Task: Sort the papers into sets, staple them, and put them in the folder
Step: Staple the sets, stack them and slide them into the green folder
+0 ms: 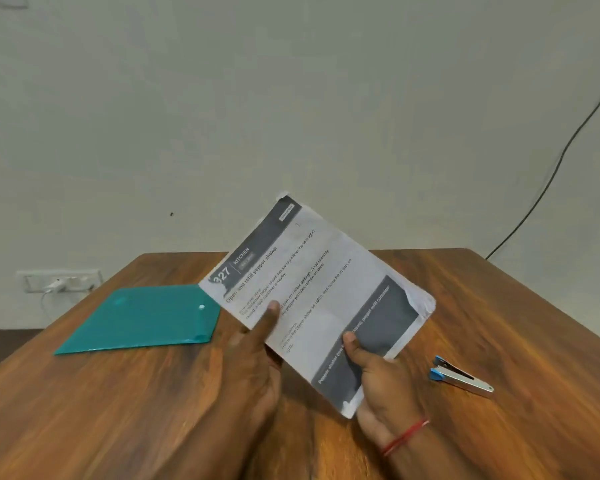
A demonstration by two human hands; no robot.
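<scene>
Papers [312, 289]: a stack held up off the table [118, 427] in both hands, tilted, printed face toward the camera. The top sheet is headed "Kitchen".
Left hand [257, 358]: pinches the stack's near long edge towards the header end, thumb on the print. The fingers behind are hidden.
Right hand [378, 375]: pinches the foot end, thumb on the dark band, fingers behind the sheets. A red thread [404, 436] circles the wrist.
Long axis: runs from the header, up and to the left, down to the foot at the lower right.
Stapler [461, 375]: lies on the wood just to the right of the right hand, so that hand is the nearer. Its blue end points towards the stack.
Folder [142, 320]: teal, flat on the table to the left, its flap closed, nearer the left hand.
Step, as a judgement: sorting has hardly begun, since every sheet seems to be in one stack and none lies on the wood.
Background: pale wall, a dark cable [548, 181] at right, a socket [59, 280] at left.
</scene>
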